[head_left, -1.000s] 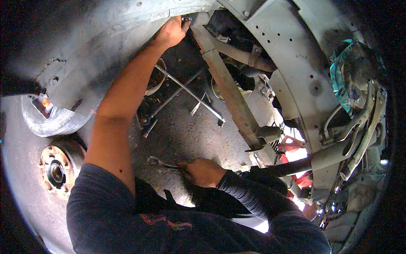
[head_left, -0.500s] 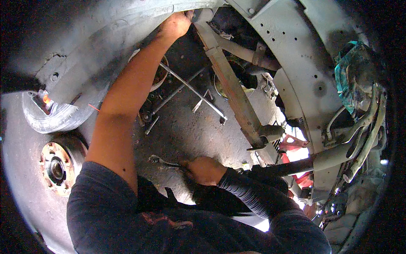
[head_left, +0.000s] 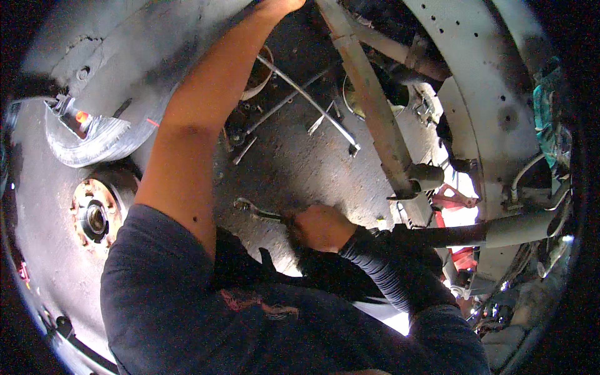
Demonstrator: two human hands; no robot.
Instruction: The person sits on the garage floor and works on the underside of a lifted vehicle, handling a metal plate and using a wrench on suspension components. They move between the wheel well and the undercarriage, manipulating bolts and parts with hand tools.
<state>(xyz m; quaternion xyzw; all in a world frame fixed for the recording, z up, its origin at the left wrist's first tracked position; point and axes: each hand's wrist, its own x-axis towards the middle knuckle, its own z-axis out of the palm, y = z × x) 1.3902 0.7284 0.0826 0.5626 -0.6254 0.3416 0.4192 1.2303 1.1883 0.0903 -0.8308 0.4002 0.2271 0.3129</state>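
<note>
My left arm stretches up to the top edge, where only part of my left hand [head_left: 282, 5] shows; its fingers are out of sight. It is near the upper end of a leaf spring [head_left: 374, 103], which slants down to an eye at its lower end. In front of my body, my right hand [head_left: 324, 228] is closed around a wrench [head_left: 255, 209]. The wrench's shiny head points left, above the concrete floor, and the rest of it is hidden in my fist.
A four-way lug wrench [head_left: 307, 97] lies on the floor beyond my hands, between two round containers. On the left are a tire [head_left: 94, 142] and a rusty hub drum [head_left: 95, 215]. A pale frame rail [head_left: 465, 119] curves down the right, near teal plastic [head_left: 545, 128] and a thick tube [head_left: 512, 230].
The whole view has shifted, so the surroundings sit higher and further right. My left hand has mostly slipped past the top edge. My right hand still holds the wrench.
</note>
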